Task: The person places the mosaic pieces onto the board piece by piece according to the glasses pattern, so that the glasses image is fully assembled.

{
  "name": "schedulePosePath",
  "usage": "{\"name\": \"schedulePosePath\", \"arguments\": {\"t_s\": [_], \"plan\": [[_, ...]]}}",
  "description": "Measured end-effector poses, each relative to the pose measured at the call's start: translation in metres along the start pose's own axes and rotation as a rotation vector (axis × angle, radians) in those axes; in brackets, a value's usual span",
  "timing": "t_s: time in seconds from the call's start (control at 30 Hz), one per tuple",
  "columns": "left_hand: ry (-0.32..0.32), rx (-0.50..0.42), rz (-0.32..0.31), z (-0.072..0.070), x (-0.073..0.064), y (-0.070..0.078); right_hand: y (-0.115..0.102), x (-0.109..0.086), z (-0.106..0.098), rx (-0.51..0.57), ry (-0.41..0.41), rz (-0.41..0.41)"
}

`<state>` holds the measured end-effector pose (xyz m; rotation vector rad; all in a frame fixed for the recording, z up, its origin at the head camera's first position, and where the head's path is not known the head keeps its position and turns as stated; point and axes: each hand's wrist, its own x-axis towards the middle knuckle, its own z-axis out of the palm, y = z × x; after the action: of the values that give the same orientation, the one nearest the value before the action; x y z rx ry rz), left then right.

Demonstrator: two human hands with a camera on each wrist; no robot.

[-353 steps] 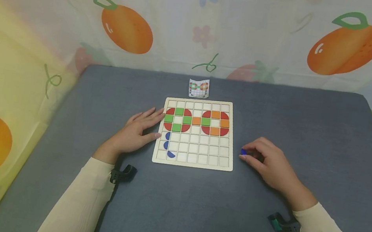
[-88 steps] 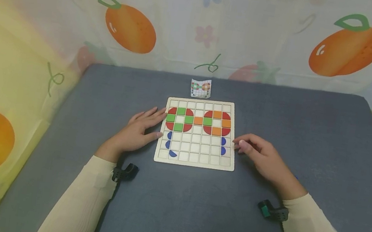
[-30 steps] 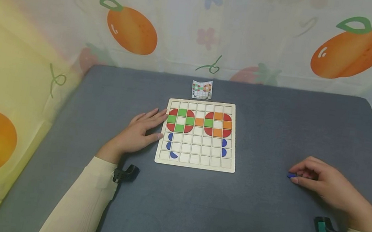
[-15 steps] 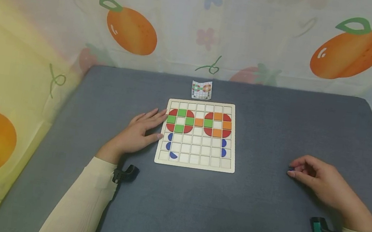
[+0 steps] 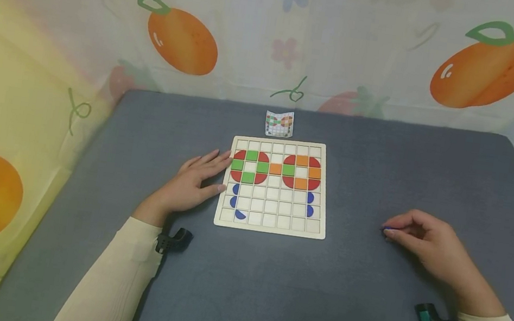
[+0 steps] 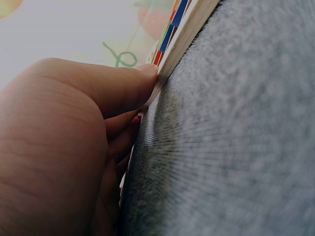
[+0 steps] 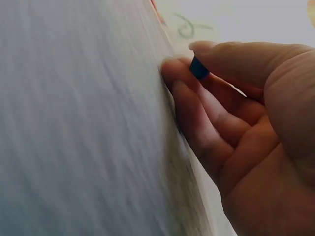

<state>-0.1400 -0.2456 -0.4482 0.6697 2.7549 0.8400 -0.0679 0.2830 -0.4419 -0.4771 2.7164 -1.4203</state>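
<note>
A square wooden grid board [image 5: 268, 229] lies on the table in the head view. Red, green and orange pieces form two rings on it, joined by an orange square [image 5: 275, 169]. Blue half-round pieces sit below: several down the left side, ending in a tilted one [image 5: 240, 214], and two on the right, one of them a blue half-round [image 5: 310, 211]. My left hand [image 5: 189, 183] rests with extended fingers touching the board's left edge. Right of the board, my right hand [image 5: 432, 245] pinches another blue piece [image 7: 199, 68] between thumb and fingers, its shape mostly covered.
A small creased pattern card [image 5: 279, 124] stands or lies just behind the board, printed with a similar coloured design. The dark grey table [image 5: 268, 293] reaches back to a fruit-printed cloth [image 5: 240, 32]. Each wrist carries a black strapped camera.
Since several seconds ago, two blue half-rounds have come onto the board's right side. The right hand went out to the right, took up another blue piece and now moves back leftward. Left hand stays.
</note>
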Motion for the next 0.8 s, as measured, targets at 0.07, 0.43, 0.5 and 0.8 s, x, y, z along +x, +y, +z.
{"name": "schedulePosePath", "arguments": {"t_s": [0.07,0.43,0.5,0.8], "plan": [[0.001,-0.001,0.003,0.0,0.0,0.0,-0.002,0.003,0.006,0.057,-0.013,-0.027],[0.0,-0.008,-0.003,0.0,0.0,0.0,-0.017,0.02,0.037,0.139,-0.066,-0.131],[-0.001,-0.009,-0.004,-0.001,0.0,0.0,-0.02,0.023,0.04,0.136,-0.068,-0.138],[-0.004,-0.006,-0.01,-0.001,0.001,0.001,-0.031,0.038,0.052,0.17,-0.081,-0.155]]}}
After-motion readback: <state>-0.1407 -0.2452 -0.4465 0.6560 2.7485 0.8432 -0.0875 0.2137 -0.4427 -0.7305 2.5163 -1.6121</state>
